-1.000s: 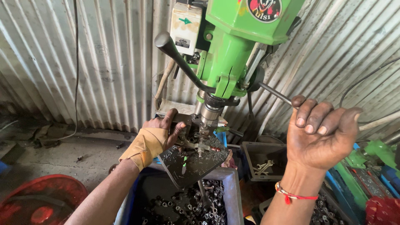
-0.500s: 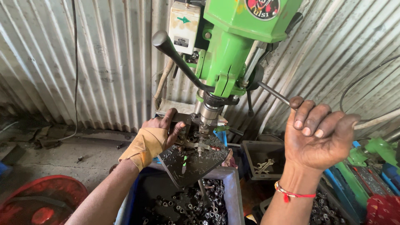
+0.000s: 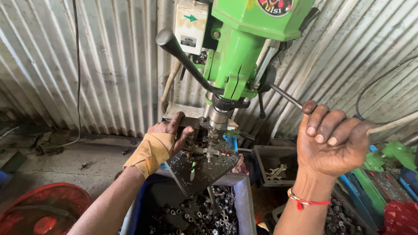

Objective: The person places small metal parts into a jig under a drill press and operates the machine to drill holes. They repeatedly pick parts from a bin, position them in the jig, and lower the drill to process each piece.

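Hardly any change over the last second. Still gripping the feed lever point(image 3: 285, 96) with the right hand point(image 3: 333, 139), at 3 o'clock of the spindle point(image 3: 219, 114), fingers point(image 3: 320, 126) clamped shut around the rod, a red thread band on the wrist. Shifted only a touch, with the black-knobbed lever point(image 3: 167, 38) at 11 o'clock likewise barely turned, so seemingly holding the feed at much the same depth rather than swinging it further. Still pressing in with the left hand point(image 3: 167, 137), wrapped in a tan cloth across the palm, at 9 o'clock of the spindle, fingers point(image 3: 185, 132) closed against a dark block and steadying the small metal piece point(image 3: 205, 151). Sitting directly under the spindle of the green drill press point(image 3: 244, 52), on the dark desk point(image 3: 198, 174) strewn with chips, in the same spot as before. Below, at 6 o'clock, a blue bin point(image 3: 241, 196) full of small metal sleeves; at 4 o'clock a grey tray point(image 3: 261, 167) with spanners; at 8 o'clock, well apart, a red basket point(image 3: 39, 209) on the floor. Behind everything, a corrugated metal wall point(image 3: 87, 65). Too small and shadowed to tell whether the bit touches the piece.
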